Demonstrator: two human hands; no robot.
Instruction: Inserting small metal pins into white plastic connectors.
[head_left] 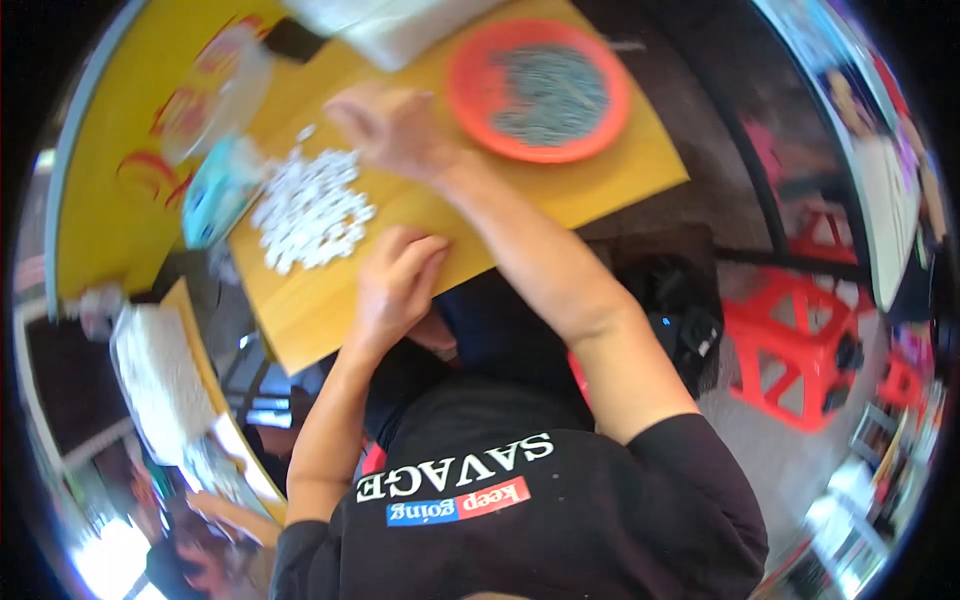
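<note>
Pile of small white pieces (310, 210) sits left of centre in the upper half of the frame, spread flat on the yellow bench (600, 175). A few strays lie just above the pile.

Right hand (385, 128) is over the bench just right of the pile's top edge, fingers curled and pointing toward it; blurred, so can't tell if it pinches a piece.

Left hand (395, 280) rests on the bench at the pile's lower right, fingers folded loosely under, nothing visibly gripped.

Teal packet (218, 190) touches the pile's left edge. Clear plastic bag (215, 90) lies above it, upper left.

Orange round plate (465, 95) with a heap of small grey pieces (550, 92) is at upper centre-right, well apart from the white pile. A white folded sheet (400, 30) lies at the top edge.

Red plastic stools (795, 345) stand on the floor, right of frame.
</note>
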